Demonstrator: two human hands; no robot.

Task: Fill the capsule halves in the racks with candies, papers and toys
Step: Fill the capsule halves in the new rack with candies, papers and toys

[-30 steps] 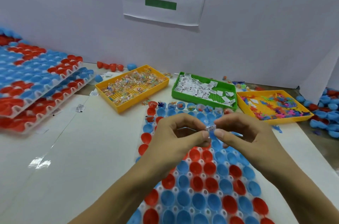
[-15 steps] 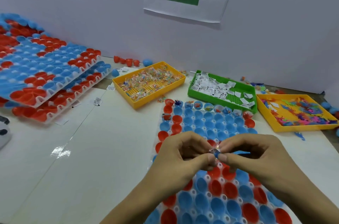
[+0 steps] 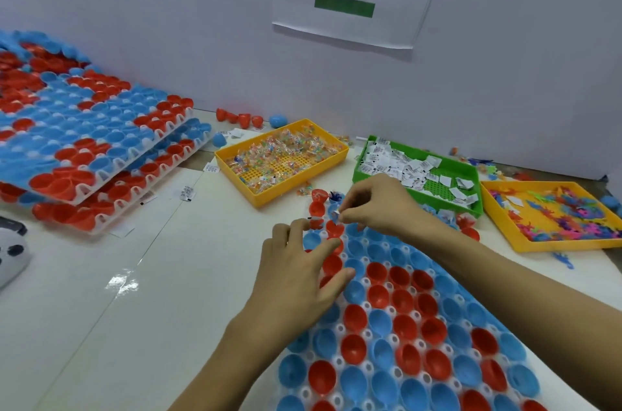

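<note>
A white rack [image 3: 336, 330] of red and blue capsule halves lies in front of me. My right hand [image 3: 380, 205] pinches a small white paper slip [image 3: 336, 216] just above the rack's far left corner, over a red half [image 3: 335, 228]. My left hand [image 3: 299, 272] hovers with spread fingers over the rack's left edge and holds nothing. Behind the rack stand a yellow tray of wrapped candies [image 3: 281, 158], a green tray of folded papers [image 3: 420, 170] and a yellow tray of coloured toys [image 3: 552, 212].
Two stacked racks of capsule halves [image 3: 87, 148] lean at the left by the wall. Loose red and blue halves [image 3: 249, 119] lie along the wall. A white and black object [image 3: 11, 250] sits at the left edge. Stray paper slips [image 3: 186, 192] lie on the table.
My hands have parted. The right hand carried the slip away to the far left corner of the rack, and the left hand let go and spread its fingers.
</note>
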